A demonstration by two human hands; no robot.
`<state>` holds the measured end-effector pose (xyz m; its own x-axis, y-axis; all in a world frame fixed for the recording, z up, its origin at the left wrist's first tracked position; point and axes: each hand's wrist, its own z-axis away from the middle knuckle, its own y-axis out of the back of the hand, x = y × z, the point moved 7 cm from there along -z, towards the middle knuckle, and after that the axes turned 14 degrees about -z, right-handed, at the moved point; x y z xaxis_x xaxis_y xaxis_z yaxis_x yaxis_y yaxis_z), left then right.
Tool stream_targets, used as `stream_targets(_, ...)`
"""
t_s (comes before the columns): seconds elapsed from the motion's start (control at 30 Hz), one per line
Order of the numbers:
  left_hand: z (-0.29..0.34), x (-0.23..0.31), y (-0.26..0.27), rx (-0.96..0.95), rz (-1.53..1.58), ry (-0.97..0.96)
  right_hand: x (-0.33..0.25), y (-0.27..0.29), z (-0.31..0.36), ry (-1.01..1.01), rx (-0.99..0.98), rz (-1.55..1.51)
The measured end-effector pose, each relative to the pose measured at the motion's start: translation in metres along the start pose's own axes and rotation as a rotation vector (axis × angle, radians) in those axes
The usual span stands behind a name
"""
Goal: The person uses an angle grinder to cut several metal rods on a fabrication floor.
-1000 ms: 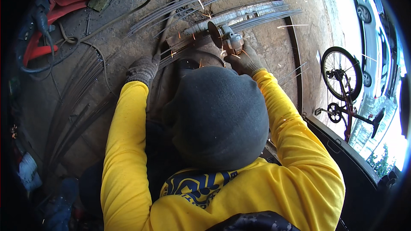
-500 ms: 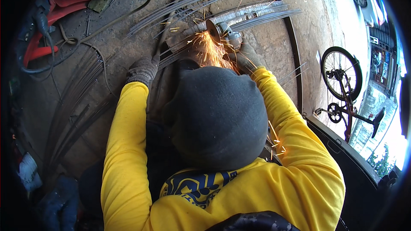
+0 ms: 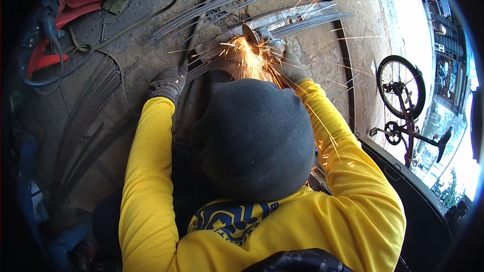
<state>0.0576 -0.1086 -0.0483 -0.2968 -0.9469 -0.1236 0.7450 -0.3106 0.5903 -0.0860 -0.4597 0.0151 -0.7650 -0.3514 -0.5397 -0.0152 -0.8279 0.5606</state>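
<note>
My right hand (image 3: 293, 68), in a grey glove, is closed round an angle grinder (image 3: 275, 45) at the upper middle. Its disc (image 3: 250, 39) stands on edge, and orange sparks spray from below it toward me. Thin metal rods (image 3: 200, 72) run from my left hand (image 3: 168, 81) toward the disc. That hand, also gloved in grey, is closed on them. The dark covering of my head (image 3: 254, 138) hides the near part of the work, and the glare of the sparks hides where the disc meets the rods.
Bundles of thin rods (image 3: 217, 5) lie beyond the grinder beside a metal bar (image 3: 297, 14). More rods (image 3: 85, 136) are spread at the left. A cable (image 3: 146, 22) and a red metal frame (image 3: 50, 61) lie at the far left. A bicycle (image 3: 402, 90) stands at the right.
The sparks now spread wider, with long streaks reaching right over my right sleeve and the floor. The disc has barely shifted. My left hand stays in place. Pale and blue shapes at the lower left have moved.
</note>
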Motion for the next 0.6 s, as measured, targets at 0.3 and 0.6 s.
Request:
stream_targets(0.3,-0.012,0.004,-0.009,0.013,0.001,-0.095,0.015,-0.002,-0.012,-0.014,-0.025,0.016)
stream_targets(0.6,-0.012,0.003,-0.007,0.073,-0.037,-0.064,0.007,0.001,-0.01,0.048,0.013,0.05)
